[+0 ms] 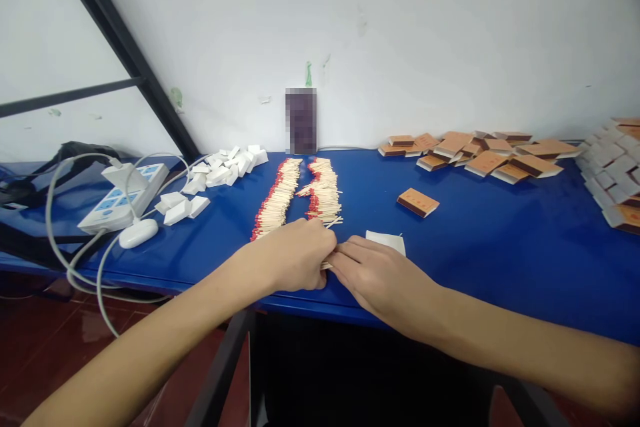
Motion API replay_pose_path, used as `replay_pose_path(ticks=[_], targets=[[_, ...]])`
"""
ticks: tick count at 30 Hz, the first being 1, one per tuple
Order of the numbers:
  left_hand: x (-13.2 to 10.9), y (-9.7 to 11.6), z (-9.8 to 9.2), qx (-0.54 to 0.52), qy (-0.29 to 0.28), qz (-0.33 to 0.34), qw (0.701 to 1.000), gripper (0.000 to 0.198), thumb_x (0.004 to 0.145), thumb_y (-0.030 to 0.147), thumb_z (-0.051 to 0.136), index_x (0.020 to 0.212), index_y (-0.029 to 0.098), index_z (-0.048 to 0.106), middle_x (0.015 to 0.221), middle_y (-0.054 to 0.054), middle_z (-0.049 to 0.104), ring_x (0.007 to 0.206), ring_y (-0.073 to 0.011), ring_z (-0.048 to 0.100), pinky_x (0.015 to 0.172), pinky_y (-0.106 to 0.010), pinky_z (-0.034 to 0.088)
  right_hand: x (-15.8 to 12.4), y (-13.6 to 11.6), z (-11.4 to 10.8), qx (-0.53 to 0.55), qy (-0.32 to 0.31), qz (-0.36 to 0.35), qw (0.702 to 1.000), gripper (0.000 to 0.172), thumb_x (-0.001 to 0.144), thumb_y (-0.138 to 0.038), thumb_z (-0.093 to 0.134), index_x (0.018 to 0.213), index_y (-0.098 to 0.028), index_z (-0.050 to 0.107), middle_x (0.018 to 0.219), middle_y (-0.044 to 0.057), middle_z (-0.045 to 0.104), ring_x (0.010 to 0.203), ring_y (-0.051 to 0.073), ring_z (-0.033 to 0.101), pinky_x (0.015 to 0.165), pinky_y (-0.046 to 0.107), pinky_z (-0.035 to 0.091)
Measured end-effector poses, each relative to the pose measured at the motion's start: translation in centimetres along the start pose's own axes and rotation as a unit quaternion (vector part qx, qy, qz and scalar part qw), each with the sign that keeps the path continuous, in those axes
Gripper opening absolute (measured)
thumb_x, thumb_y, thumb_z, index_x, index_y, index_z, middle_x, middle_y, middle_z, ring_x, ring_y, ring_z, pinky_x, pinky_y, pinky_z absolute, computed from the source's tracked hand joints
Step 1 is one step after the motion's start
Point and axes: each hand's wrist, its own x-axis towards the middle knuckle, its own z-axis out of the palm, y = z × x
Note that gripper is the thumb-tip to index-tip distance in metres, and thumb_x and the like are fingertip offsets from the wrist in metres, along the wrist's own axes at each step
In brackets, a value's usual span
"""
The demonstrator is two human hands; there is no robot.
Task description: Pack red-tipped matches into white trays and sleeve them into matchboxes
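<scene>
My left hand (295, 257) is curled closed at the near end of two rows of red-tipped matchsticks (300, 195) on the blue table (500, 240). It grips a small bundle of matchsticks (326, 265) whose ends poke out toward my right hand (380, 277). The right hand's fingers are pressed together against that bundle. A white inner matchbox tray (385, 241) lies just beyond the right hand, partly hidden by it.
White box trays (220, 173) are scattered at the back left near a power strip (125, 197), cables and a white adapter (139, 233). Orange matchbox sleeves (480, 153) pile at the back right; one (418, 202) lies alone. More boxes (615, 173) stack at the far right.
</scene>
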Motion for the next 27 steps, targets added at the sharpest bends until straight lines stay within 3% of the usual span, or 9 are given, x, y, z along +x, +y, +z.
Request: replay_pose_path(ticks=[12, 18, 27], targets=[[0.3, -0.4, 0.0, -0.030, 0.003, 0.027, 0.999, 0.019, 0.064, 0.010, 0.061, 0.050, 0.018, 0.051, 0.048, 0.000, 0.045, 0.040, -0.0122, 0.036, 0.044, -0.031, 0.022, 0.2, 0.3, -0.1, 0.036, 0.014, 0.022, 0.999, 0.019, 0.092, -0.006, 0.050, 0.084, -0.015, 0.065, 0.078, 0.005, 0.066, 0.068, 0.020, 0.058, 0.065, 0.034, 0.049], [0.8, -0.9, 0.0, -0.039, 0.012, 0.050, 0.998, 0.022, 0.063, 0.013, 0.062, 0.049, 0.018, 0.045, 0.047, 0.002, 0.042, 0.042, -0.0107, 0.032, 0.045, -0.029, 0.024, 0.4, 0.7, -0.7, 0.048, -0.024, 0.042, 0.998, 0.020, 0.090, -0.003, 0.052, 0.089, -0.014, 0.068, 0.082, 0.005, 0.069, 0.073, 0.020, 0.061, 0.068, 0.033, 0.049], [1.6, -0.9, -3.4, -0.067, 0.021, 0.064, 0.995, 0.019, 0.066, 0.016, 0.062, 0.054, 0.018, 0.048, 0.048, 0.005, 0.037, 0.044, -0.0097, 0.033, 0.045, -0.028, 0.023, 1.2, 2.8, -4.6, 0.083, -0.035, 0.087, 0.992, 0.020, 0.089, -0.006, 0.055, 0.092, -0.017, 0.072, 0.083, 0.004, 0.072, 0.074, 0.018, 0.065, 0.066, 0.029, 0.045]])
